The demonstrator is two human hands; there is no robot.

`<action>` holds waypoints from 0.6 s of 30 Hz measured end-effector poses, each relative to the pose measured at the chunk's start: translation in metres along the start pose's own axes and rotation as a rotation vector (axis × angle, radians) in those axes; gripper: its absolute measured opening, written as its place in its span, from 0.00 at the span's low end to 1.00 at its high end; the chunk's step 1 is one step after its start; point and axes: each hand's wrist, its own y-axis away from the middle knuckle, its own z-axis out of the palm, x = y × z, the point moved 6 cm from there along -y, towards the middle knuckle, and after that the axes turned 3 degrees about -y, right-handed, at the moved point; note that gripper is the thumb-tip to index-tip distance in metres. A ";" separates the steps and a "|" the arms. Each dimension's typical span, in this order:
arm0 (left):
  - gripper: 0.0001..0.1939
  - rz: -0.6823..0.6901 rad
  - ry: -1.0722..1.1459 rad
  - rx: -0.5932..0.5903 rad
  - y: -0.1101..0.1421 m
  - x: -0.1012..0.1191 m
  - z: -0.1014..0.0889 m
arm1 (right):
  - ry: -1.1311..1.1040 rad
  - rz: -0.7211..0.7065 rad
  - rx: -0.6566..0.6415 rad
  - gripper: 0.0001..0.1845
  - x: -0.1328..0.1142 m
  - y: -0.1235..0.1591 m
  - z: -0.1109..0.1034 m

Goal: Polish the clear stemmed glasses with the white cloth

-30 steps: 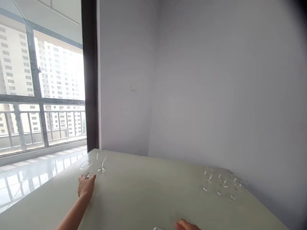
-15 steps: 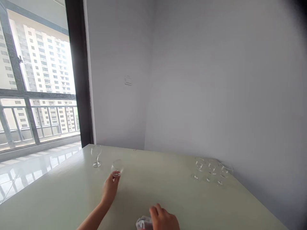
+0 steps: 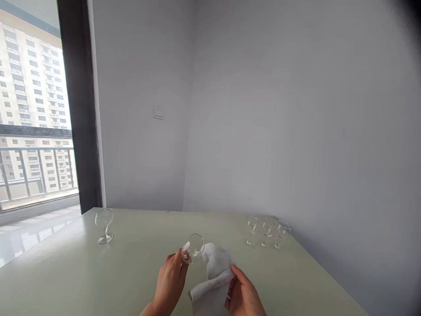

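My left hand is closed round the stem of a small clear stemmed glass, which it holds tilted above the pale green table. My right hand grips a white cloth, raised just to the right of the glass and nearly touching its bowl. Both hands are near the table's front middle.
One clear stemmed glass stands upright at the table's left. Three more glasses stand in a row at the back right by the grey wall. A tall window with a dark frame is to the left.
My left hand lifted the glass from the left of the table and carried it to the middle. My right hand rose with the white cloth to meet it. The view turned right.
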 end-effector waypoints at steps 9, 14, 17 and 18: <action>0.10 0.320 -0.313 -0.046 0.014 0.026 0.019 | 0.341 -0.463 -0.167 0.26 -0.047 0.036 0.037; 0.15 0.607 -0.441 0.154 0.021 0.031 0.008 | 0.435 -0.283 -0.424 0.28 -0.022 0.030 0.055; 0.19 0.759 -0.573 0.248 0.028 0.038 0.005 | 0.365 -0.131 -0.504 0.29 -0.006 0.023 0.052; 0.20 0.789 -0.609 0.250 0.030 0.042 0.006 | 0.340 -0.095 -0.506 0.28 -0.001 0.021 0.050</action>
